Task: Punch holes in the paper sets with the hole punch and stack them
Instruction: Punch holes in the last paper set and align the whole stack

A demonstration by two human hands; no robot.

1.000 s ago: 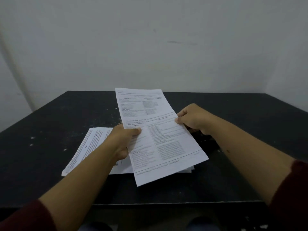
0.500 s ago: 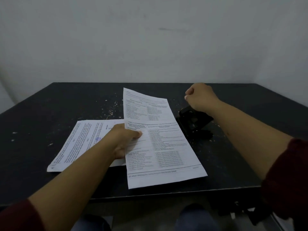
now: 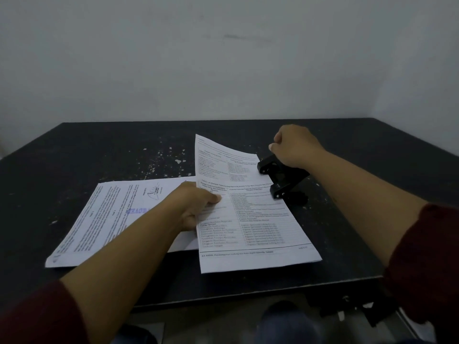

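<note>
Left hand (image 3: 198, 207) pinches the flat printed paper set (image 3: 248, 219); right hand (image 3: 295, 147), fisted, presses the blocky black hole punch (image 3: 283, 180).

The worktop (image 3: 99, 155) is a black, matt slab, smooth in the main but flecked with pale chips and scratches (thickest near its far middle). The paper set (image 3: 250, 219) pinched in the left hand (image 3: 196, 207) is thin white printed paper, matt, its far end slightly bowed. The sheets (image 3: 111, 214) lying flat beside it are the same matt white paper, with a blue stamp mark. The hole punch (image 3: 283, 180) under the right hand (image 3: 295, 147) looks black with a faint sheen; metal or plastic cannot be told. Both sleeves (image 3: 427, 244) are dark red cloth. The wall (image 3: 223, 58) is pale, matt, painted.
</note>
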